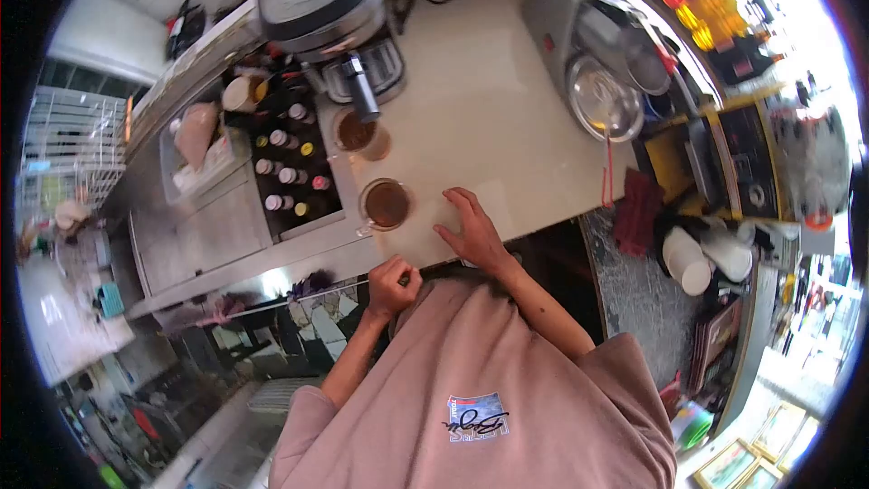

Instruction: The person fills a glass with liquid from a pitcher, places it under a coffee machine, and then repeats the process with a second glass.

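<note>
My left hand is curled closed near the counter's front edge, below a glass cup of brown drink; whatever it may hold is hidden. On the pale counter, my right hand rests at the front edge with its fingers apart and nothing in them, to the right of that cup. A second glass cup with brown contents stands farther back, below the handle of a coffee machine. Neither hand touches a cup.
Several capped bottles fill a recess left of the cups. A plastic tub sits beyond them. At the right are a metal appliance with a steel bowl, a dark red cloth and white cups.
</note>
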`<state>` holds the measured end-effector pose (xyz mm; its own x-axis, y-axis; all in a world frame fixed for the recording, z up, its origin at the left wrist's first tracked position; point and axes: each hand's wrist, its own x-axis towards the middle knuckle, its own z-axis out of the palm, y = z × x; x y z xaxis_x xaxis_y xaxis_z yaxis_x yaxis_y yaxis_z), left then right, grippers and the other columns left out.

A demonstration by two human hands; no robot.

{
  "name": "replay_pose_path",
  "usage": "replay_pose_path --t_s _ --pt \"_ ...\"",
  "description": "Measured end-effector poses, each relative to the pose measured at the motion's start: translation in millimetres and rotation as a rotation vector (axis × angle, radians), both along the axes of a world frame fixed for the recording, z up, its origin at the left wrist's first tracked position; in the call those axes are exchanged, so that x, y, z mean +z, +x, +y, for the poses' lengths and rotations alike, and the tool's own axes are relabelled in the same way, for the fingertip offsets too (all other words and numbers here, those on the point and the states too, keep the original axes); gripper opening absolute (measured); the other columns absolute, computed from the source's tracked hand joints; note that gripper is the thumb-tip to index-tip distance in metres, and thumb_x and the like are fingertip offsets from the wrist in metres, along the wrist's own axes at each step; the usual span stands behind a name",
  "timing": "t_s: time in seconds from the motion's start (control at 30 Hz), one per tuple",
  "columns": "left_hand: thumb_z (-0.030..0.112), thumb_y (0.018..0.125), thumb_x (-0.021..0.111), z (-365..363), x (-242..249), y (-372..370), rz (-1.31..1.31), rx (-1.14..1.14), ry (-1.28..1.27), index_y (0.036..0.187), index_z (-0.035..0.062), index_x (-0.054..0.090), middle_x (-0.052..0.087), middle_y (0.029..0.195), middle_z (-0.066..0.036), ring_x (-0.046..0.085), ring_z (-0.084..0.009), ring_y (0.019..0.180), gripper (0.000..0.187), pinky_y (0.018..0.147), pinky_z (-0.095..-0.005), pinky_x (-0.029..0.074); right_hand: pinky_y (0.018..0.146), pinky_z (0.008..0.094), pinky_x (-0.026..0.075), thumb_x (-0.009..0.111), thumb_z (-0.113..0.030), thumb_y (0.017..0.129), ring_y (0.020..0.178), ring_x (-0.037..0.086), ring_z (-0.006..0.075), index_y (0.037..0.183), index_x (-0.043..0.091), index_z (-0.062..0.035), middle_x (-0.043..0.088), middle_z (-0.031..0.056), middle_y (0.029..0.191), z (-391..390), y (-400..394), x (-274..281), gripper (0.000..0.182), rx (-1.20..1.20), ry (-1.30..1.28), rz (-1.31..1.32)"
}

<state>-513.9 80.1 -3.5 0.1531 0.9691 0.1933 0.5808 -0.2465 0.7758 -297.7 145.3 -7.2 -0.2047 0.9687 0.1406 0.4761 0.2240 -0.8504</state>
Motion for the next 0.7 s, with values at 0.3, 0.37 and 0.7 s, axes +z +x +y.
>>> replay_pose_path --t_s 0.3,0.37,0.7 --pt "0.011 0.083 0.072 54.1 24.9 155.0 -0.063 -0.652 -0.008 0.074 0.0041 0.06 0.058 0.068 -0.008 0.059 -0.0247 0.055 0.017 0.053 -0.0369 0.047 0.08 0.0389 0.055 0.073 -0.009 0.088 0.097 0.07 0.031 0.105 0.069 -0.0022 0.07 0.0132 0.101 -109.2 127.2 -5.6 0.018 -0.553 0.058 0.067" --pt "0.011 0.085 0.073 59.6 35.8 196.7 -0.022 -0.771 -0.038 0.076 0.0033 0.061 0.06 0.07 -0.008 0.061 -0.0227 0.057 0.016 0.053 -0.0347 0.048 0.074 0.0367 0.056 0.074 -0.009 0.089 0.086 0.072 0.0275 0.103 0.07 -0.0025 0.072 0.013 0.093 -150.2 157.3 -0.1 0.016 -0.813 -0.067 0.145" --pt "0.01 0.088 0.071 -51.6 36.2 382.7 0.017 -1.175 -0.012 0.081 0.0029 0.063 0.061 0.073 -0.008 0.062 -0.0237 0.062 0.012 0.058 -0.0346 0.05 0.062 0.0269 0.05 0.071 -0.011 0.094 0.068 0.065 0.0111 0.099 0.071 -0.0013 0.069 0.0065 0.074 -418.7 274.2 -4.7 0.011 -1.755 0.089 0.057"
